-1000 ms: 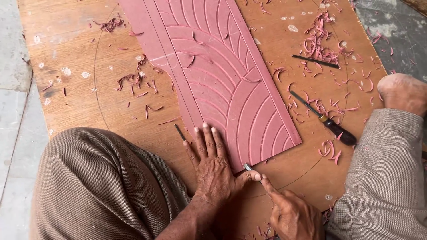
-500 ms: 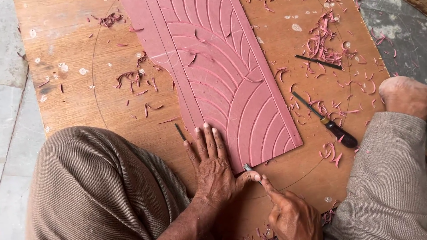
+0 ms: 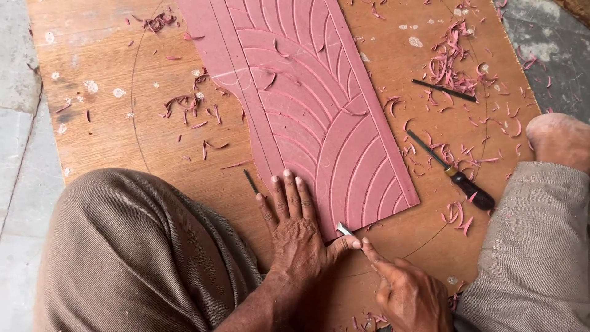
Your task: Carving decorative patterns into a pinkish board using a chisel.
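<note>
both hands: left hand (image 3: pixel 296 237) flat on pink panel (image 3: pixel 319 110), right hand (image 3: pixel 409 295) grasping chisel (image 3: pixel 344 229).

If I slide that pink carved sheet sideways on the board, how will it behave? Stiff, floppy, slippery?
The pink carved sheet lies flat with straight edges, so it is probably fairly stiff. It looks thin, so likely light and easily slid on the smooth wooden board. The left hand presses it flat, which suggests it shifts when unheld.

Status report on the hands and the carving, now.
Left hand flat on pink board. Right hand holds small blade at board's edge. Shavings around; nothing blocking.
</note>
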